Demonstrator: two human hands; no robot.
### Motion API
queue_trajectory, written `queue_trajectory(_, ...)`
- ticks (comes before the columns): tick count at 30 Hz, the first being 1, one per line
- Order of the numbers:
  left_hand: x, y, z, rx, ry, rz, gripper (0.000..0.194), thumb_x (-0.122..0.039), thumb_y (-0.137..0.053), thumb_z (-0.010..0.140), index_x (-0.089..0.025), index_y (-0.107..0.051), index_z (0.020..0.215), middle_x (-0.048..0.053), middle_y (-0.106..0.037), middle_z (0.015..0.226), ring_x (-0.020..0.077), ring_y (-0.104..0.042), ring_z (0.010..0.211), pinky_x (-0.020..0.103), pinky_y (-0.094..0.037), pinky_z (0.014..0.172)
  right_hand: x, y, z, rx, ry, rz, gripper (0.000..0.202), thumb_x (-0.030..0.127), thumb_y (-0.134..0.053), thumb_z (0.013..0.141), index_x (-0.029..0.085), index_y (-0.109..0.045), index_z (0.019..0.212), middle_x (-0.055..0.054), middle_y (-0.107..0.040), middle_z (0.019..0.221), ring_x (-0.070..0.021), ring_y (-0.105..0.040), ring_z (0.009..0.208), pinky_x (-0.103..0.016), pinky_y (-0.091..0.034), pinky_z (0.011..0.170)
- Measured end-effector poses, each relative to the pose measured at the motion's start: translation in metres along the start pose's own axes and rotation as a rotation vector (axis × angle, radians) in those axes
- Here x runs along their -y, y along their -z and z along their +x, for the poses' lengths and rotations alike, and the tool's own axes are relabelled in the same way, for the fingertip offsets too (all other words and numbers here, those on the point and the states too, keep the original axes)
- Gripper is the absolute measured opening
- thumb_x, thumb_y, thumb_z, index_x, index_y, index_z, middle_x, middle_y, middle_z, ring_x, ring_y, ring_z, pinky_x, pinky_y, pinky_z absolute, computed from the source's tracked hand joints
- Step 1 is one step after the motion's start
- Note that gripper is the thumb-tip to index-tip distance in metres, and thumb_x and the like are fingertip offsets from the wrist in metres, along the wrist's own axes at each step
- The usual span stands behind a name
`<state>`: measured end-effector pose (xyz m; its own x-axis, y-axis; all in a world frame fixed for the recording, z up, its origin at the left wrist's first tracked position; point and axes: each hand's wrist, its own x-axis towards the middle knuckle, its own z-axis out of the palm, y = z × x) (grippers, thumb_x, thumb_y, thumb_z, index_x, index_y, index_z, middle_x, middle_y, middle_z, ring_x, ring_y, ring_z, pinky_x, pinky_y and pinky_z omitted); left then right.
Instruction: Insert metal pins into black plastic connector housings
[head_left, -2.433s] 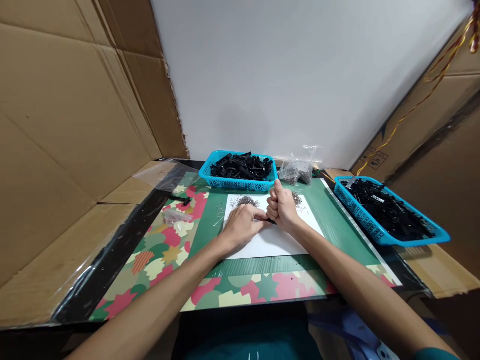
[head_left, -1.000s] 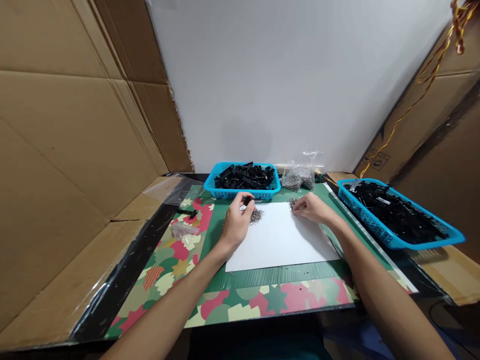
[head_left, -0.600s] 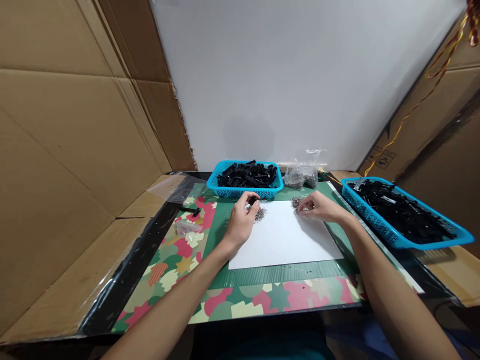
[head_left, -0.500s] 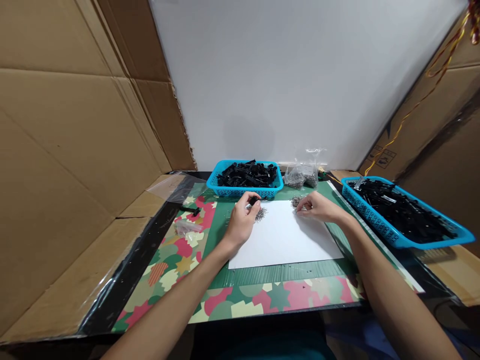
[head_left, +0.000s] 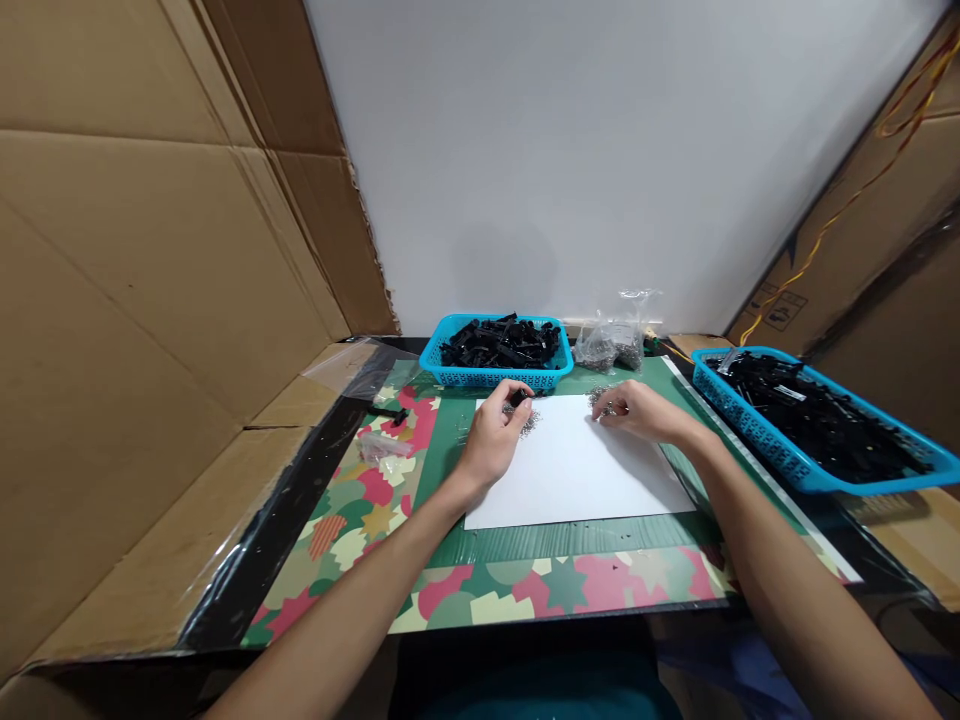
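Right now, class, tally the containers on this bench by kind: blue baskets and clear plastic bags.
Blue baskets: 2, the far basket and the right basket
Clear plastic bags: 2, the bag by the wall and the small bag
Total: 4

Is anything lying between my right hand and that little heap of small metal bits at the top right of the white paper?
Nothing visible does. The right hand rests on the white paper sheet with its fingertips right at the small heap of silvery metal bits; whether they touch is too small to tell.
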<state>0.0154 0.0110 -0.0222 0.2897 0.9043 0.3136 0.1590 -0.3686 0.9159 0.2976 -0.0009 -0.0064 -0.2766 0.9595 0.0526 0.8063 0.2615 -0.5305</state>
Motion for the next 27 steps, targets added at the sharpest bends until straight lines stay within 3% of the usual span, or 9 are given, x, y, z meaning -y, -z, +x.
queue_trajectory(13, -0.004, 0.0, -0.002, 0.052, 0.026, 0.007, 0.021, -0.039, -0.06, 0.098, -0.021, -0.063, 0.108, -0.002, -0.062, 0.084, 0.009, -0.043, 0.057, 0.022, -0.031, 0.052, 0.003, 0.004, -0.006, 0.04, 0.016, -0.088, 0.021, 0.012, -0.059, 0.077, 0.02, -0.074, 0.09, -0.002, -0.062, 0.07, -0.0156, -0.05, 0.061, -0.029, -0.03, 0.059)
queue_trajectory(27, -0.008, 0.001, -0.001, 0.055, 0.016, 0.008, 0.022, -0.04, -0.059, 0.098, -0.021, -0.063, 0.11, -0.001, -0.063, 0.085, 0.0099, -0.046, 0.058, 0.022, -0.033, 0.052, -0.008, 0.014, -0.012, 0.015, -0.005, -0.107, 0.018, 0.016, -0.064, 0.075, 0.019, -0.079, 0.083, -0.004, -0.066, 0.067, -0.0165, -0.051, 0.06, -0.032, -0.033, 0.06)
